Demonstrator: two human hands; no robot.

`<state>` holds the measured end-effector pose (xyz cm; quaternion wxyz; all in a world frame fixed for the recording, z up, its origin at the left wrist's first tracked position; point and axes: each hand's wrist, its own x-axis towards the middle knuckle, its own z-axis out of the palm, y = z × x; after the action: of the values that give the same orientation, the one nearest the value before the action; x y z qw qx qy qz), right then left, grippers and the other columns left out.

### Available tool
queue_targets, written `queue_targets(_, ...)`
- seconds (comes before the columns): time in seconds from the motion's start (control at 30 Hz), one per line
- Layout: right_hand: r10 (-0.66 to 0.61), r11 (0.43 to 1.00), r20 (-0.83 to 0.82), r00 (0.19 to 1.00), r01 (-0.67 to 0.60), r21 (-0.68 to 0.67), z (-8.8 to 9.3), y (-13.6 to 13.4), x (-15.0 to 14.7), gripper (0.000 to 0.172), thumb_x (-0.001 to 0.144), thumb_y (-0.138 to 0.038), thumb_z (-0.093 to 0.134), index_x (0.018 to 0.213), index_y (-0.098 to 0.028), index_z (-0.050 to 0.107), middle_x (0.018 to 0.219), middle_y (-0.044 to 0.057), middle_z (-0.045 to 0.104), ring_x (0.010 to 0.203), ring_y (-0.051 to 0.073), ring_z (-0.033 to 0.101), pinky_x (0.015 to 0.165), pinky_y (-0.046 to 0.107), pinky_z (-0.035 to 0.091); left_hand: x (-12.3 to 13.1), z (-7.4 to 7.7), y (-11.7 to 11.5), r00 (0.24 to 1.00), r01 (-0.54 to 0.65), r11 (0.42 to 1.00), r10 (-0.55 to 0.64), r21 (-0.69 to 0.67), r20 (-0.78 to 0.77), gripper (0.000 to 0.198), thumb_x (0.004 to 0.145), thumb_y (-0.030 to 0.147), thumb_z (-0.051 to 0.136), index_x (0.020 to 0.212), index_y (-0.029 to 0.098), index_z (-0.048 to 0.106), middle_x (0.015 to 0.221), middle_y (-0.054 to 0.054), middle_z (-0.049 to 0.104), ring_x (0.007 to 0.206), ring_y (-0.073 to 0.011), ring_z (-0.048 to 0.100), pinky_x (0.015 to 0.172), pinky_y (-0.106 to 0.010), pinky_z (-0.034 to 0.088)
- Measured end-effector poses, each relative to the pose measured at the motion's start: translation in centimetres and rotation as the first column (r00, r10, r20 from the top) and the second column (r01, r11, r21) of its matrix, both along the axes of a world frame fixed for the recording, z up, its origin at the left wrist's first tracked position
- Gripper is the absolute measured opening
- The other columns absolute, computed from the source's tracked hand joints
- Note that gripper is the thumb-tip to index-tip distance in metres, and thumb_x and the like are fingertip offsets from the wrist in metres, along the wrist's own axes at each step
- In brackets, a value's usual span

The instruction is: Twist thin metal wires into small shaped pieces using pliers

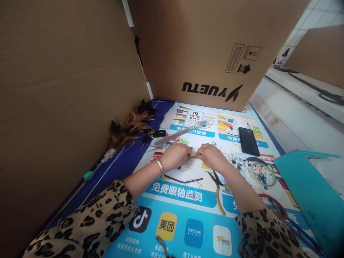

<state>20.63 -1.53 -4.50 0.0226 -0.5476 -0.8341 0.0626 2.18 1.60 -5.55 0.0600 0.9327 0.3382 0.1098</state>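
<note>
Pinching grips on both sides: the left hand (174,156) and right hand (213,156) each press thumb and fingertips onto one end of a short wire piece (192,156). They hold it just above the worktop (188,211), leaving its middle free. Its long axis runs left to right, roughly level. Pliers (218,188) lie near the right wrist, and a wire bundle (182,132) lies beyond.

There are two hands, the left hand (174,156) and the right hand (212,155), with one short wire (192,156) between them and one bracelet (160,167) on a wrist. Around them lie one pair of pliers (219,190), one phone (248,141), one feather duster (129,129), one bundle of rods (182,133) and one roll of tape (262,173). Three cardboard boxes (215,46) stand about, and one mat (182,200) shows four app logos (166,226).
</note>
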Motion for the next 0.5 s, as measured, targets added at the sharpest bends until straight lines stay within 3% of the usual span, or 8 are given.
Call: queue_targets(0.5, 0.003, 1.000, -0.079, 0.997, -0.005, -0.026, 0.4, 0.1, 0.7, 0.020, 0.083, -0.022, 0.045, 0.074, -0.020, 0.063, 0.080, 0.002, 0.057, 0.079, 0.013, 0.050, 0.069, 0.021, 0.032, -0.3, 1.2, -0.2, 1.000, 0.012, 1.000, -0.013, -0.018, -0.014, 0.016, 0.076, 0.026, 0.051, 0.071, 0.018, 0.063, 0.073, -0.005, 0.061, 0.072, -0.0166, 0.054, 0.067, -0.027, 0.038)
